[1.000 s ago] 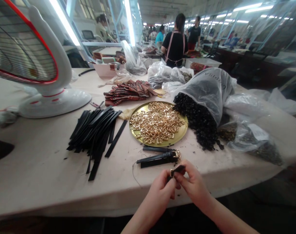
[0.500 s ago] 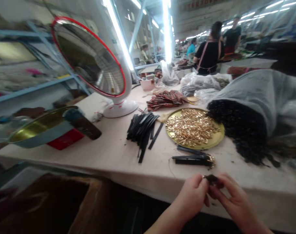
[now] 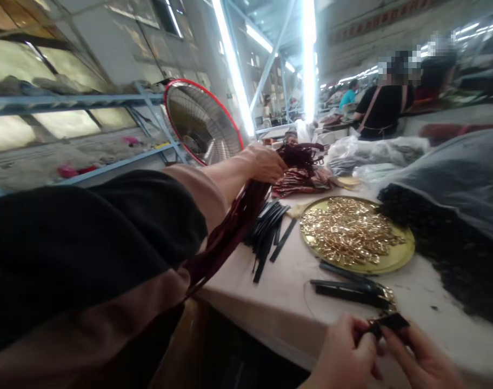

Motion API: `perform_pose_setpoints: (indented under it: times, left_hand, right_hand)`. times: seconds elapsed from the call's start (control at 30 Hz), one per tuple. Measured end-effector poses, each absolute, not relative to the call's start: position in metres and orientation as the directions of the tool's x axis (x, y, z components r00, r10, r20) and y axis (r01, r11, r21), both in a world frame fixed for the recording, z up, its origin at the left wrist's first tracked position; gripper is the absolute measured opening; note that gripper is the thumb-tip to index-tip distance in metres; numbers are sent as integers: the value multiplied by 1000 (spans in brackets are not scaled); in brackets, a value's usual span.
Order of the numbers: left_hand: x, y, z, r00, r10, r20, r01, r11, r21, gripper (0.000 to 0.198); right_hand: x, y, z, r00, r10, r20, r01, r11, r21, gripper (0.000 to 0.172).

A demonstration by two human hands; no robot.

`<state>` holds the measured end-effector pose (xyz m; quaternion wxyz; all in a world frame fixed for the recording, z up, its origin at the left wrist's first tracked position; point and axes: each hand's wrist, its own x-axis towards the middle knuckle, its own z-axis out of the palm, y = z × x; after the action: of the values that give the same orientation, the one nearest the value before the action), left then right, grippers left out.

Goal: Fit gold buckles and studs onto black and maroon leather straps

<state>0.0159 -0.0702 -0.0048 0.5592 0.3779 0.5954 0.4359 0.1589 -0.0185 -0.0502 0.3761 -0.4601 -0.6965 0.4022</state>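
Note:
At the bottom right my left hand [image 3: 347, 354] and my right hand [image 3: 422, 359] pinch a short black strap with a gold buckle [image 3: 386, 322] between their fingertips, just over the table's near edge. Beyond them lie finished black straps with buckles [image 3: 352, 289] and a round gold tray [image 3: 400, 262] heaped with gold buckles [image 3: 347, 229]. A pile of plain black strips [image 3: 266, 232] sits to the tray's left.
A co-worker's arm in a black and pink sleeve [image 3: 108, 259] reaches across from the left; that hand [image 3: 262, 162] carries dark red straps [image 3: 234, 221] toward a red strap pile [image 3: 299, 181]. A red-rimmed fan [image 3: 201, 121] stands behind. A bag of black pieces [image 3: 445, 227] lies right. People stand far back.
The view has swung left and tilted. A co-worker's arm has come in from the left with a bundle of dark red straps. My hands keep hold of the black strap.

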Motion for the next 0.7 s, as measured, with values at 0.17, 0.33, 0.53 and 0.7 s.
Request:
perform_pose_setpoints:
  times: [0.17,0.33,0.53,0.7]
  left_hand:
    - [5,-56,18,79,922,-379,-88,385,919,38]
    - [-95,-31,68,-6,914,-405,-103,402,910,31]
    - [-158,-18,62,-201,884,-422,-194,386,902,36]
    - [-53,-22,12,-120,839,-530,-197,504,841,32]
  right_hand:
    - [152,-19,-49,-344,938,-36,169,25,-985,27]
    - [156,-18,-56,-226,974,10,192,54,-980,20]
    - [155,-16,-46,-422,873,243,322,395,-860,15]
    - [168,9,-23,-580,718,384,479,682,-553,36]
